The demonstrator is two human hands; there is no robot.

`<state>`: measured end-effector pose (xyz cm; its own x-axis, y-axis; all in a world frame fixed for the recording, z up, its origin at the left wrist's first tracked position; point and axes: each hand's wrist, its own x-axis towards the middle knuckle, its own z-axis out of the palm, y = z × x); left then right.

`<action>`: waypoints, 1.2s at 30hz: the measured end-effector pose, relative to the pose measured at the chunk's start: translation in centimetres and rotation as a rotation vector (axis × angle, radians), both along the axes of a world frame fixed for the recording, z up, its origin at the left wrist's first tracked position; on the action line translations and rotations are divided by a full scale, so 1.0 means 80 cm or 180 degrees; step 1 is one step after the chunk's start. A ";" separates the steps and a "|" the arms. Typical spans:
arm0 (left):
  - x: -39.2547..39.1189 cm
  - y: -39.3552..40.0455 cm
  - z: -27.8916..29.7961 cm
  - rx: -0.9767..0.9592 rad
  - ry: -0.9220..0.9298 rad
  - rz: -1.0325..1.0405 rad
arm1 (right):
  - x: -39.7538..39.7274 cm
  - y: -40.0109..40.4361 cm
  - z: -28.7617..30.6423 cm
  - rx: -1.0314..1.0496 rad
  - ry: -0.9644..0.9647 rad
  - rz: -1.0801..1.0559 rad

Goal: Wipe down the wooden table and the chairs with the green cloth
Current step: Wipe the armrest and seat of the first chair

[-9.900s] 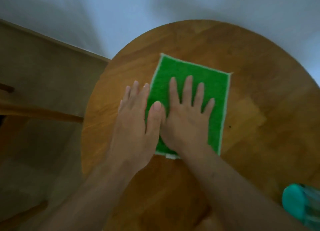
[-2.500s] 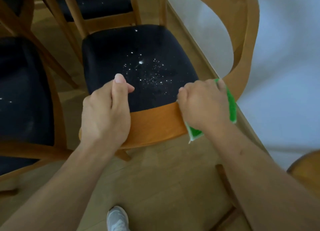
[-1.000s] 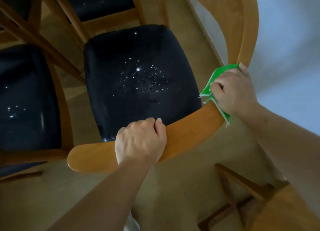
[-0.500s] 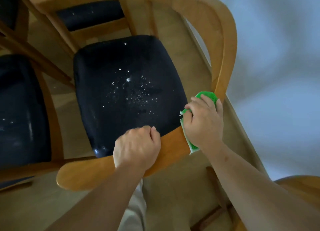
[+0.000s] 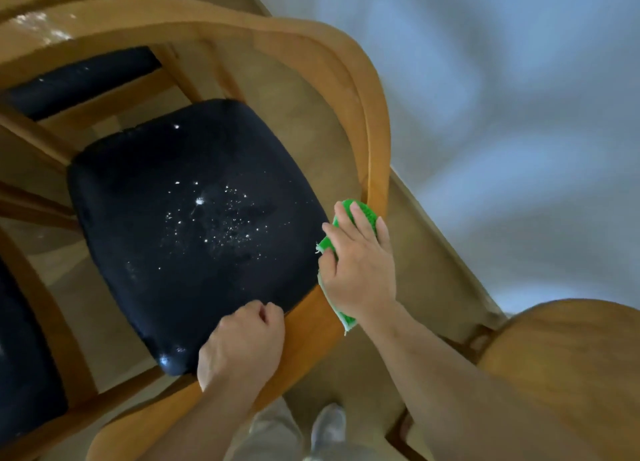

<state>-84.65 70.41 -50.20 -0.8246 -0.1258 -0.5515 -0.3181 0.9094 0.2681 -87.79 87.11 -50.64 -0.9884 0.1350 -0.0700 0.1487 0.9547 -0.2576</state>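
Observation:
A wooden chair with a curved rail (image 5: 375,121) and a black padded seat (image 5: 194,225) stands below me; white specks dot the seat. My left hand (image 5: 242,350) grips the near part of the rail. My right hand (image 5: 360,263) presses the green cloth (image 5: 363,211) against the rail at the seat's right edge; most of the cloth is hidden under the hand. The round wooden table (image 5: 568,363) shows its edge at the lower right.
Two more black-seated chairs stand close by, one at the left edge (image 5: 20,350) and one behind (image 5: 79,80). A pale wall (image 5: 502,114) runs along the right with a skirting board. My shoe (image 5: 327,422) is on the beige floor below the chair.
My right hand has slid the green cloth along the rail over the last second, from the upright back down to the seat's right edge. The left hand keeps its grip.

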 end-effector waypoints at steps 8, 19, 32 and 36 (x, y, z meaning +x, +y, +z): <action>-0.065 0.102 0.017 0.1359 0.0075 0.1166 | 0.049 -0.033 0.007 -0.2544 -0.0154 -0.2577; -0.049 0.142 0.004 0.0313 0.0736 0.0297 | -0.101 0.063 -0.002 -0.1990 -0.0226 -0.2100; -0.055 0.144 0.009 -0.0058 0.0294 0.0039 | -0.026 0.035 -0.005 -0.3003 -0.0372 -0.2564; -0.058 0.148 0.012 -0.0108 0.0184 0.0014 | -0.030 0.043 -0.010 -0.3003 -0.0602 -0.2498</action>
<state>-89.30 82.21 -49.22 -0.8543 -0.1474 -0.4984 -0.3071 0.9168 0.2552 -90.21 90.55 -51.47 -0.6269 0.5046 -0.5936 0.7054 0.0442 -0.7074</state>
